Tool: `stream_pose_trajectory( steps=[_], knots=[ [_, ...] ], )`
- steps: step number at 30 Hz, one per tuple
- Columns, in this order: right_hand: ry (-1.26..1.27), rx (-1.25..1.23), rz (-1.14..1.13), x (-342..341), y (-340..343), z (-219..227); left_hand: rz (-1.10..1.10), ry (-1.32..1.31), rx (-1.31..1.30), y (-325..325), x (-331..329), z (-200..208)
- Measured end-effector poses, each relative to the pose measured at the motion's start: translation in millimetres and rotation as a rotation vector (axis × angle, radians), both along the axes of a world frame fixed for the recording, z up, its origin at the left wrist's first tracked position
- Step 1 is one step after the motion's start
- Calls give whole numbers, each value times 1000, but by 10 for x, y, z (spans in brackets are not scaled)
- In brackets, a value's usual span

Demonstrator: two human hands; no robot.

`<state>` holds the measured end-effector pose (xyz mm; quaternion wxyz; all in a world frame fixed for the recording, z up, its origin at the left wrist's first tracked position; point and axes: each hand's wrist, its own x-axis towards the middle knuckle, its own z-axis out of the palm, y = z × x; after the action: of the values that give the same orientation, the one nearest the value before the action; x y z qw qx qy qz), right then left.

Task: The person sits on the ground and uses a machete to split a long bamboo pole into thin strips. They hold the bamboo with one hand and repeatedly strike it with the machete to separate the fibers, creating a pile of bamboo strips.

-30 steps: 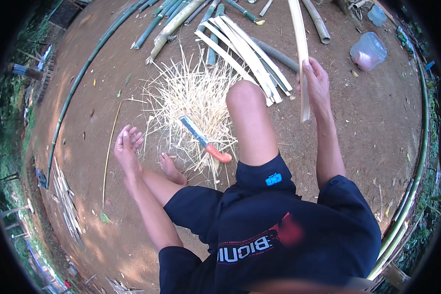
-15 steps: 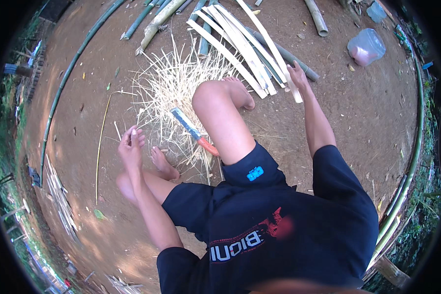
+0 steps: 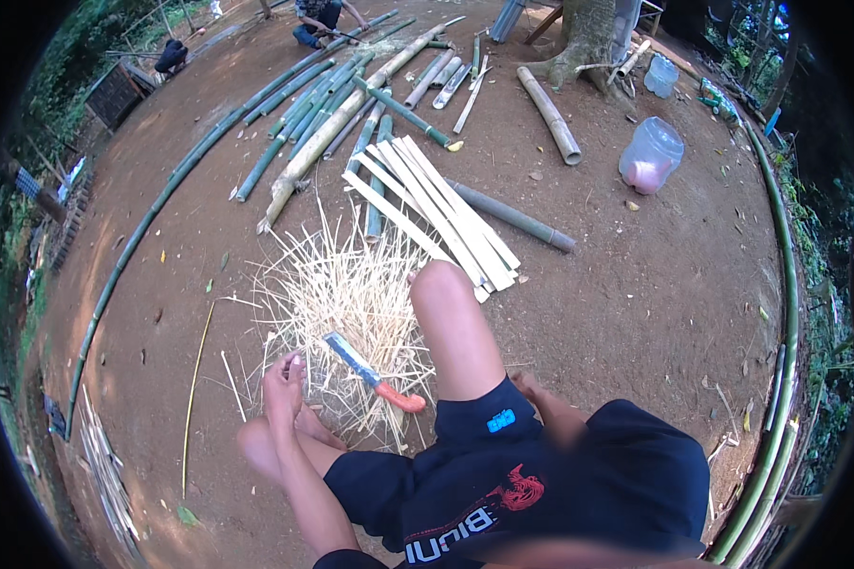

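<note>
My left hand [image 3: 283, 384] is raised beside my left knee with its fingers curled together; whatever they may hold is too small to make out. Beside my right thigh, my right hand [image 3: 529, 387] is low, its fingers largely hidden by the leg. Between my legs lies a large knife [image 3: 351, 358] with a dark blue-grey blade and an orange handle, untouched. It rests on a heap of thin pale bamboo shavings [image 3: 342, 289]. Beyond my right knee, split pale bamboo strips [image 3: 446, 213] lie side by side in a loose bundle.
Green bamboo poles [image 3: 327, 104] and a thick pale pole [image 3: 351, 114] lie farther off. A grey-green pole [image 3: 517, 218] lies right of the strips. A clear plastic container [image 3: 653, 156] stands at the right, near a tree [image 3: 584, 47]. Another person [image 3: 321, 21] crouches at the back.
My right hand has drawn back from the end of a long strip to beside my thigh. That strip now lies with the bundle. The view has tilted up; the knife stays in place.
</note>
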<state>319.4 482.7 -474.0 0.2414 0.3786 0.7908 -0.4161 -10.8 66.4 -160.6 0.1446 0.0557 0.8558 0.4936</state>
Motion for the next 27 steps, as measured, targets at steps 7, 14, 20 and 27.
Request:
stream_pose_trajectory(
  steps=[7,14,20,27],
  knots=[
    [-113,-125,-161,207,-484,408,-26,51,-9,-132,36,135],
    [81,-81,-138,-224,-531,593,-45,31,63,-417,56,-15],
    [142,-103,-160,-305,-552,782,-4,51,76,-472,149,67],
    [148,-141,-225,-304,-559,882,-19,29,108,-376,99,59]
  ],
)
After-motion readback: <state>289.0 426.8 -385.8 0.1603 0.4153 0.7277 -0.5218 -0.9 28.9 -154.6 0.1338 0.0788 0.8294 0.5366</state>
